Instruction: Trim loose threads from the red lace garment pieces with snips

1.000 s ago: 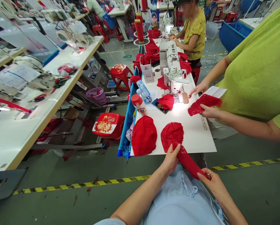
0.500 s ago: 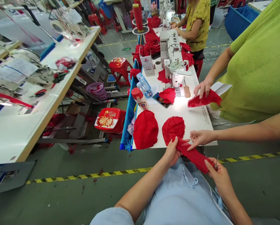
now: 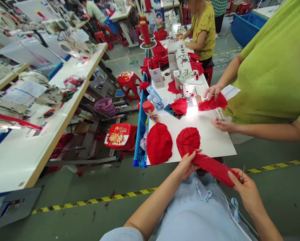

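My left hand (image 3: 188, 165) pinches one end of a strip of red fabric (image 3: 213, 167) between thumb and fingers. The other end is gripped by my right hand (image 3: 248, 190), so the strip is stretched out above my lap. A small tool with a thin metal point (image 3: 241, 178) also pokes up from my right hand; its exact kind is not clear. Just beyond my left hand, a rounded red fabric piece (image 3: 188, 140) lies at the table edge. Left of it rests a larger red fabric piece (image 3: 159, 144).
A sewing machine (image 3: 184, 67) stands on the white table (image 3: 210, 134), near a red-capped bottle (image 3: 150, 111) and a phone (image 3: 173, 111). At right, a co-worker in a green top (image 3: 272, 77) holds red fabric (image 3: 212, 103). Left are a red stool (image 3: 128, 83) and another machine table (image 3: 62, 110).
My hands have drawn a little apart, pulling the red strip longer and straighter. The co-worker's nearer hand has moved away from the strip. The view has shifted slightly.
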Demonstrator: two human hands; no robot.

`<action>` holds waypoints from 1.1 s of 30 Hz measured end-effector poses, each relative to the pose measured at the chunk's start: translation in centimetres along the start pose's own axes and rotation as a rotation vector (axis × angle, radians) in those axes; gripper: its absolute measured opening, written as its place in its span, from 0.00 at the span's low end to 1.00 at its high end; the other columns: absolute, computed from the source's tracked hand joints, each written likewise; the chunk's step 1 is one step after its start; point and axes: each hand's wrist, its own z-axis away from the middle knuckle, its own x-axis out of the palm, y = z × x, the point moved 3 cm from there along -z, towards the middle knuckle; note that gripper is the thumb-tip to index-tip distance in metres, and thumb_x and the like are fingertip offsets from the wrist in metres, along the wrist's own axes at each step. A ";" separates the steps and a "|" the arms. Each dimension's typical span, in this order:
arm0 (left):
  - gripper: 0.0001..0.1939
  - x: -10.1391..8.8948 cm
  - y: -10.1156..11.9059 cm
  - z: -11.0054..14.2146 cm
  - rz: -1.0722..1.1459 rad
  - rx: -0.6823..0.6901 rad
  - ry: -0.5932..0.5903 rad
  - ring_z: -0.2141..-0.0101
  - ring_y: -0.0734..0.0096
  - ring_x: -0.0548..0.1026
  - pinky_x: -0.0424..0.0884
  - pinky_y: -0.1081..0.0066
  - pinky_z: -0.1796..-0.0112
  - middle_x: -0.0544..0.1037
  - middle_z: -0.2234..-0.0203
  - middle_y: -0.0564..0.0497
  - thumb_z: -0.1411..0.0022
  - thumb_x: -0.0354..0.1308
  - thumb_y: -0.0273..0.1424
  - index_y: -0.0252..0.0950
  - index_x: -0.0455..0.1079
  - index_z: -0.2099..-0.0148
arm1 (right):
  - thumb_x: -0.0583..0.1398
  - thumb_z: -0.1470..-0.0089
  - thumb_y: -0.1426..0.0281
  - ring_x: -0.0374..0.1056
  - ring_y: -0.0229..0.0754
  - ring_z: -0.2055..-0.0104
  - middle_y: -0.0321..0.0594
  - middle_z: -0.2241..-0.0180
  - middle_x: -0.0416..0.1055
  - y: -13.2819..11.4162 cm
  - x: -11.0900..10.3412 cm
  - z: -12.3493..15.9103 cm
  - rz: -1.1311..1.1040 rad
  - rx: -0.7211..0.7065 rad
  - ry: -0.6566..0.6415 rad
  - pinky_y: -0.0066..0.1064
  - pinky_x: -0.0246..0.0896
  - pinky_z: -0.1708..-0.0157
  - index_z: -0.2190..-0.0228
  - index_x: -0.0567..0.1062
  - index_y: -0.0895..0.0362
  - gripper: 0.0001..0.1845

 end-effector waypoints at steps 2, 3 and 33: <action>0.26 0.2 1.1 0.3 0.068 -0.037 -0.076 0.52 0.54 0.76 0.73 0.58 0.54 0.77 0.52 0.39 0.42 0.62 0.45 0.38 0.69 0.45 | 0.69 0.66 0.47 0.62 0.37 0.78 0.36 0.77 0.72 0.3 0.5 0.4 -0.008 -0.015 0.035 0.28 0.59 0.79 0.71 0.74 0.55 0.27; 0.27 0.2 1.6 0.4 0.089 -0.053 -0.109 0.49 0.53 0.74 0.71 0.57 0.52 0.75 0.48 0.39 0.41 0.60 0.46 0.39 0.67 0.43 | 0.68 0.66 0.47 0.60 0.36 0.79 0.35 0.78 0.71 0.5 0.8 0.7 -0.017 -0.011 0.054 0.28 0.57 0.80 0.71 0.74 0.55 0.27; 0.12 -1.7 8.9 -5.5 -1.203 0.510 0.214 0.49 0.53 0.67 0.60 0.57 0.44 0.69 0.54 0.41 0.43 0.59 0.28 0.39 0.72 0.55 | 0.67 0.64 0.42 0.47 0.33 0.82 0.26 0.87 0.54 3.3 2.5 5.8 -0.093 0.047 0.243 0.27 0.43 0.82 0.70 0.74 0.55 0.31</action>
